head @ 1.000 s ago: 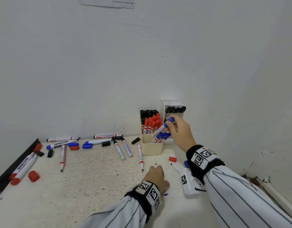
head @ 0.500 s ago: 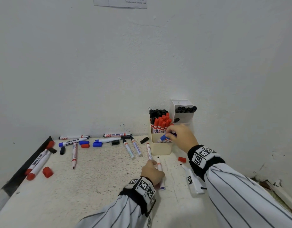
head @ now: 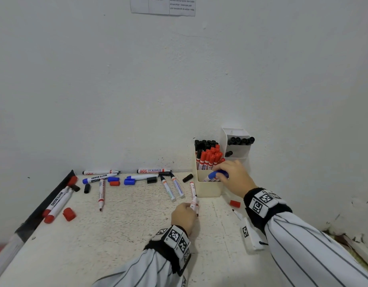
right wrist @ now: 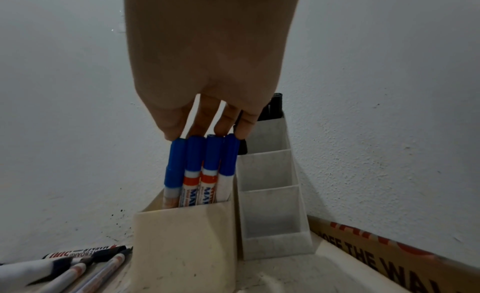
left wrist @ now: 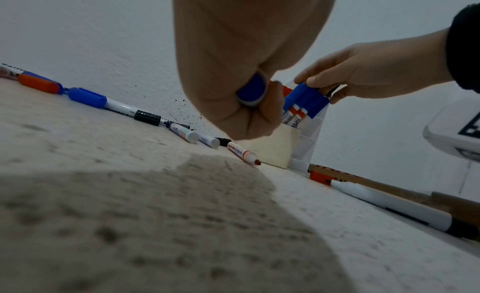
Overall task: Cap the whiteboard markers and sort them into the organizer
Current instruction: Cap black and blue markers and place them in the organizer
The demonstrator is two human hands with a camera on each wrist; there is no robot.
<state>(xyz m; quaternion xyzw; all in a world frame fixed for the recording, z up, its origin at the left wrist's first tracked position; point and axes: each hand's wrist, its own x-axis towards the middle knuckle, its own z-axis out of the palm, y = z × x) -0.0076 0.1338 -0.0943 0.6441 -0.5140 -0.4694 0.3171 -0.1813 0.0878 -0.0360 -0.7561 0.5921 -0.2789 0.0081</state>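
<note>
Blue markers (right wrist: 200, 166) upright in organizer (right wrist: 187, 246), right grip (right wrist: 207, 71) fingertips touching caps.

L hand (left wrist: 241, 75) grips blue cap (left wrist: 252, 90); markers on table.

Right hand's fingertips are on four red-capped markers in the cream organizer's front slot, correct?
Not quite: the caps are blue, not red. The right wrist view shows the right hand touching four blue-capped markers in the cream organizer's front slot.
</note>
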